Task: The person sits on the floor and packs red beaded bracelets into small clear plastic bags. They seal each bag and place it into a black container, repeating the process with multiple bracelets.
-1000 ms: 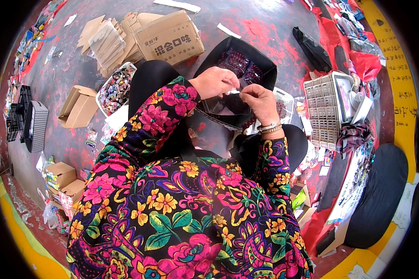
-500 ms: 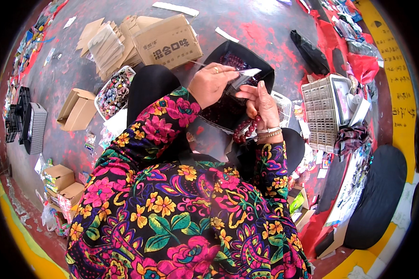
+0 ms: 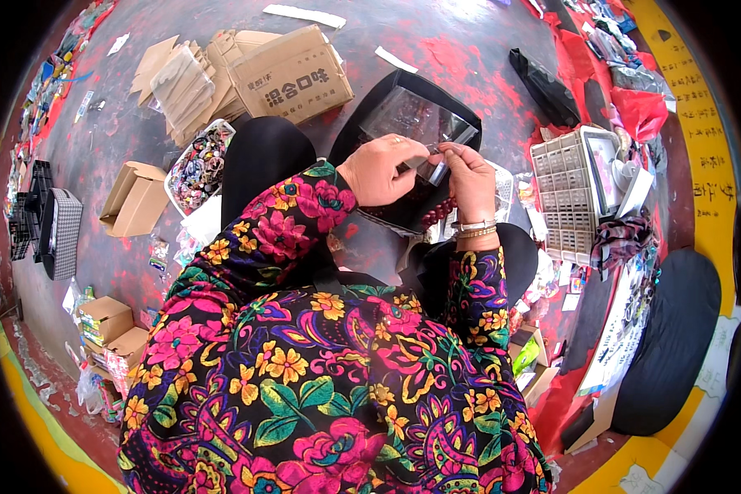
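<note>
Clear plastic bag (image 3: pixel 405 121) is pinched by left hand (image 3: pixel 383 170) and right hand (image 3: pixel 473 183); dark-red beaded bracelet (image 3: pixel 437 215) is seen outside, unbagged.

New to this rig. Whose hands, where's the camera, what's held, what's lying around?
There's no robot here: a person works with two bare hands. The camera is a wide fisheye worn on the head, looking down, so straight edges bend; picture left is the person's left.

The left hand and right hand pinch what looks like a transparent plastic bag over a black open-topped container. Dark red round beads show beside the right hand; whether it grips them is unclear.

On the grey, red-stained floor sit a brown cardboard carton, a white basket of small multicoloured items and a pale slatted plastic crate.
</note>
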A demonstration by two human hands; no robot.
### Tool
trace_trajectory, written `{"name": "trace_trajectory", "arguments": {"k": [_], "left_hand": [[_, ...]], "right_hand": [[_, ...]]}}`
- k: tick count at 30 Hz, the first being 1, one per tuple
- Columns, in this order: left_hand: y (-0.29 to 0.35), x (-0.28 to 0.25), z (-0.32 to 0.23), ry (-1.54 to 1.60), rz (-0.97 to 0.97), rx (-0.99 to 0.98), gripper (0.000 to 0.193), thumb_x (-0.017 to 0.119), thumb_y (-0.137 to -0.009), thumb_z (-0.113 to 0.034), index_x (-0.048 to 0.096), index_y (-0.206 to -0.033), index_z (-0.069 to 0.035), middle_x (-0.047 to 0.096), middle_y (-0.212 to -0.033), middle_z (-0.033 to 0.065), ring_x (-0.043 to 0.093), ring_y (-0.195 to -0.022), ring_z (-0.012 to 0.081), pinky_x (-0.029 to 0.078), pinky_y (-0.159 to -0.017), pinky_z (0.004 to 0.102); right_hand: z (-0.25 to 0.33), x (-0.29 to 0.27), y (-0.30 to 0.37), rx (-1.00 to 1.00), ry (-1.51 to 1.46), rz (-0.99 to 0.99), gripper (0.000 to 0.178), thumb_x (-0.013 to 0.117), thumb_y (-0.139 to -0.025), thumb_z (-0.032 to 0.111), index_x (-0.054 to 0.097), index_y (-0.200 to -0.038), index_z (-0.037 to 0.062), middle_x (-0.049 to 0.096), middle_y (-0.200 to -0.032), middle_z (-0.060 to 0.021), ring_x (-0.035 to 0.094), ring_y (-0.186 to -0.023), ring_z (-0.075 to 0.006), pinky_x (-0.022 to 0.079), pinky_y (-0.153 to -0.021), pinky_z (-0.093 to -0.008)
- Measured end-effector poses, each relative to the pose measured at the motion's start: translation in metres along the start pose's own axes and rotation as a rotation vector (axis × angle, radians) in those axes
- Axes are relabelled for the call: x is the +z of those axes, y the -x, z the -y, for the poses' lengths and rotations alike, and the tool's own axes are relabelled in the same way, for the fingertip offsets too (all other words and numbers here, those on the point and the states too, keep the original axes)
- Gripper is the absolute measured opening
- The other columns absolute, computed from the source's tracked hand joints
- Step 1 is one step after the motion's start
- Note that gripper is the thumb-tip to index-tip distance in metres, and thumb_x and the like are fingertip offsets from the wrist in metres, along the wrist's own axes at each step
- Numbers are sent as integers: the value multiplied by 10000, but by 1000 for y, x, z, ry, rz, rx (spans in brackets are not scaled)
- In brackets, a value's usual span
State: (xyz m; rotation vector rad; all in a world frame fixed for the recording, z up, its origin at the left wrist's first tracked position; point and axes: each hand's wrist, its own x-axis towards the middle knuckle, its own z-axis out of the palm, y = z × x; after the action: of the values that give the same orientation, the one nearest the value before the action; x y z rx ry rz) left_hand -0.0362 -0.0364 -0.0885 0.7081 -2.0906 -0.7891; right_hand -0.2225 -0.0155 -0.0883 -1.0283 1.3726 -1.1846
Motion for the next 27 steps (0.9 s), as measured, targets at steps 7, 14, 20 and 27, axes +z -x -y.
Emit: {"name": "trace_trajectory", "arguments": {"k": [7, 14, 20, 27], "left_hand": [[-1, 6, 16, -154, -53, -181, 669, 692, -727, -247, 399, -1292, -40, 464, -1237, 185, 456, -1153, 289, 397, -944, 347], [-3, 1, 25, -87, 88, -177, 371, 693, -674, -178, 552, -996, -58, 544, -1096, 159, 439, -1161, 329, 331, -1000, 381], [3, 13, 31, -68, -146, -66, 176, 647, -639, -120, 493, -687, -49, 533, -737, 100, 532, -784, 300, 428, -710, 377], [6, 16, 33, 32, -98, -363, 102, 577, -670, -88, 519, -747, -54, 562, -760, 114, 546, -788, 312, 446, -702, 379]], "right_hand": [[-12, 6, 3, -223, 270, 222, 210, 561, -814, 9, 638, -1009, 4, 660, -729, -46, 612, -668, -96, 481, -637, -230], [-3, 5, 11, -370, 642, 288, 221, 635, -753, 71, 663, -971, 86, 627, -769, -172, 643, -708, -293, 493, -631, -304], [5, 11, 19, -556, 860, 143, 106, 600, -770, 121, 639, -868, 106, 619, -719, -146, 622, -684, -315, 493, -598, -367], [6, 21, 22, -681, 916, 84, 63, 589, -773, 111, 622, -827, 107, 617, -714, -106, 619, -658, -286, 485, -567, -355]]}}
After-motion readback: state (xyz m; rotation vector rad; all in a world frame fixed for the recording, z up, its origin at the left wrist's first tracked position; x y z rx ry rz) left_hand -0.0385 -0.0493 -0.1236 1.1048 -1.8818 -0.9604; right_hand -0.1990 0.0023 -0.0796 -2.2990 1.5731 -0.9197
